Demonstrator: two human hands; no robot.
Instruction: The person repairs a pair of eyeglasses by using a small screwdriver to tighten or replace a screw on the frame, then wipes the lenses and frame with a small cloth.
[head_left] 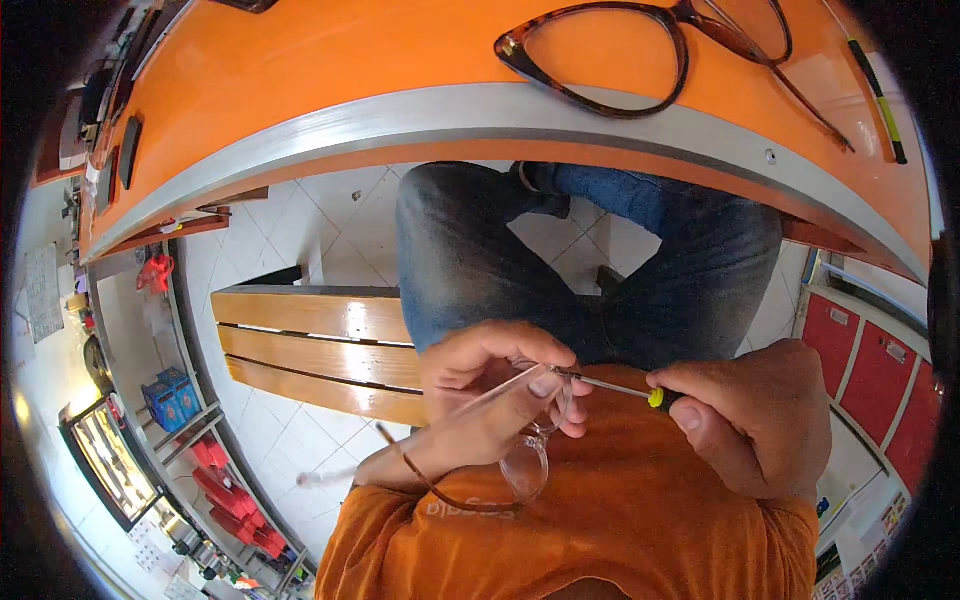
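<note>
My left hand (480,405) pinches a pair of clear-framed eyeglasses (527,480) near one hinge, in front of my orange shirt. One brown-tipped temple arm curves out below the wrist, while a clear temple runs across the fingers. In my right hand (765,415) is a small screwdriver (617,388) with a yellow and black handle. Its thin metal shaft points left, and the tip meets the frame at the hinge beside my left thumb. The screw itself is too small to make out.
Tortoiseshell eyeglasses (598,108) lie at the edge of the orange table (330,75) ahead. A second yellow-green and black screwdriver (884,112) rests at its right end. A slatted wooden bench (310,350) stands left of my legs, and red cabinet doors (868,365) stand at right.
</note>
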